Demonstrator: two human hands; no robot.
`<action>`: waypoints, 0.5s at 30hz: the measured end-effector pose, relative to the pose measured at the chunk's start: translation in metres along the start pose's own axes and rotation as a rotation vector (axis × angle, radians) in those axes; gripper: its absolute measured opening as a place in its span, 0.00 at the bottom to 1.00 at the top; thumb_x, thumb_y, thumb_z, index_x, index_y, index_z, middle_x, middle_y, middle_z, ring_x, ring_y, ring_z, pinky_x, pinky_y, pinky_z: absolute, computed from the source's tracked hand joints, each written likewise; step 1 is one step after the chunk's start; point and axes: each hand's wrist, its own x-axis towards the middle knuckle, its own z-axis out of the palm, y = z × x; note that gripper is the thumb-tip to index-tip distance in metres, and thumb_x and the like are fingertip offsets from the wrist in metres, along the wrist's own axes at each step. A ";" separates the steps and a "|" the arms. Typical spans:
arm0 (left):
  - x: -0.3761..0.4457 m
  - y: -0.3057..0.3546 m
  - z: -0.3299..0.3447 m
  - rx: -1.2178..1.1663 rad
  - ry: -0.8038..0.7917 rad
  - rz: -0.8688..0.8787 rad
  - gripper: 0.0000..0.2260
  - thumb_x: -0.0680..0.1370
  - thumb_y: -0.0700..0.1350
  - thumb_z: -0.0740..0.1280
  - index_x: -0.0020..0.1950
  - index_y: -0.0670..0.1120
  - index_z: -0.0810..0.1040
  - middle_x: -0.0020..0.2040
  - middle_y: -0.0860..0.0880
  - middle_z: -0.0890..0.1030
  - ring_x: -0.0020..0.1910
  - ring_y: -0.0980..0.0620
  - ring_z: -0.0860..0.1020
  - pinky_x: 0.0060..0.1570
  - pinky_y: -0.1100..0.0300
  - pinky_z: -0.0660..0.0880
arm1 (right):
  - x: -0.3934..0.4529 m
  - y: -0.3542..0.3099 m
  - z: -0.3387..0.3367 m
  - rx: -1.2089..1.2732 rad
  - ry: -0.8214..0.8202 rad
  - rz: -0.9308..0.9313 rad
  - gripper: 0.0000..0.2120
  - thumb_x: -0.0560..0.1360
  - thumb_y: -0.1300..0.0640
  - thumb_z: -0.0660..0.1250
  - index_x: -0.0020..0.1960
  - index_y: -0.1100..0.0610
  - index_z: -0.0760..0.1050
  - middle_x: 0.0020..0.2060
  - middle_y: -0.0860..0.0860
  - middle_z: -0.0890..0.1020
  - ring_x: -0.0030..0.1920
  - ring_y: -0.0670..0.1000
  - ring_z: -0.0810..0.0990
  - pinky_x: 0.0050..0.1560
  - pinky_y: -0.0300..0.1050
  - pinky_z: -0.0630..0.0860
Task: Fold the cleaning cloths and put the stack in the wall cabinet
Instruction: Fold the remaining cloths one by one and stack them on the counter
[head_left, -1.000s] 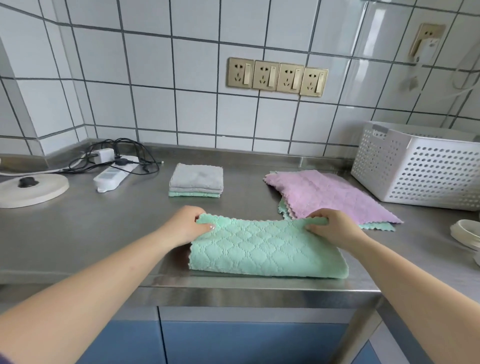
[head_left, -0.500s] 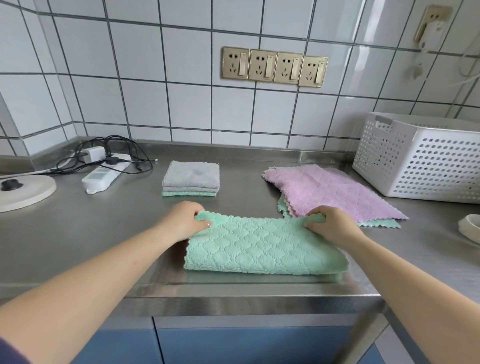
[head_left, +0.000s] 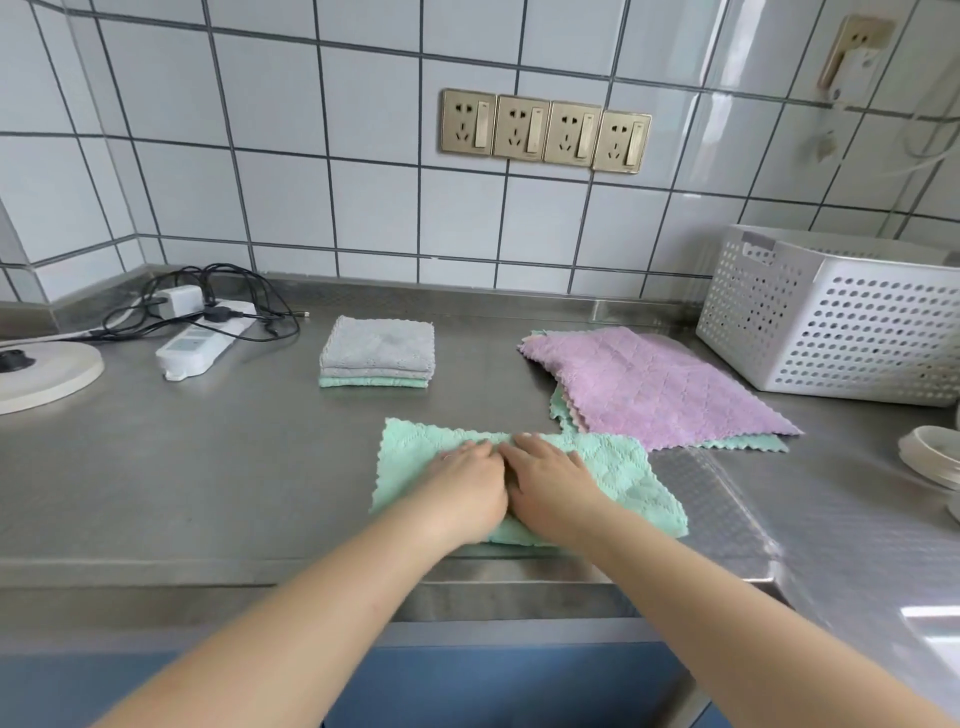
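A mint green cloth (head_left: 628, 475), folded in half, lies near the front edge of the steel counter (head_left: 208, 467). My left hand (head_left: 467, 480) and my right hand (head_left: 545, 480) lie flat side by side on its middle, fingers straight, pressing it down. Behind them sits a small stack of folded cloths (head_left: 376, 351), grey on top and green at the bottom. To the right lies a pile of unfolded cloths (head_left: 649, 387), a pink one on top with a green edge showing beneath. No wall cabinet is in view.
A white perforated basket (head_left: 841, 317) stands at the back right. A white power strip (head_left: 205, 340) with black cables lies at the back left, beside a round white base (head_left: 41, 371). White dishes (head_left: 932, 457) sit at the right edge.
Both hands let go of the green cloth's far corners and came together at its middle, where they now press flat. The cloth lies slightly more skewed.
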 end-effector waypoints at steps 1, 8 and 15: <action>-0.002 -0.002 0.006 0.014 -0.002 -0.018 0.21 0.81 0.44 0.51 0.74 0.42 0.58 0.76 0.44 0.59 0.75 0.48 0.56 0.73 0.53 0.54 | -0.002 0.003 0.005 -0.018 0.003 0.004 0.21 0.79 0.50 0.52 0.72 0.50 0.61 0.73 0.49 0.61 0.75 0.51 0.56 0.71 0.56 0.56; -0.014 -0.019 0.008 0.068 -0.069 -0.097 0.27 0.80 0.59 0.45 0.77 0.51 0.47 0.78 0.51 0.44 0.77 0.52 0.43 0.75 0.50 0.42 | -0.009 0.027 0.001 -0.135 -0.094 0.019 0.29 0.78 0.36 0.45 0.76 0.44 0.48 0.77 0.48 0.51 0.77 0.49 0.47 0.75 0.54 0.47; -0.025 -0.046 0.000 0.024 -0.105 -0.188 0.32 0.77 0.66 0.45 0.77 0.51 0.45 0.78 0.52 0.42 0.76 0.52 0.42 0.74 0.47 0.40 | -0.021 0.062 -0.015 -0.163 -0.133 0.099 0.44 0.65 0.27 0.32 0.77 0.45 0.45 0.77 0.47 0.48 0.77 0.48 0.44 0.75 0.53 0.46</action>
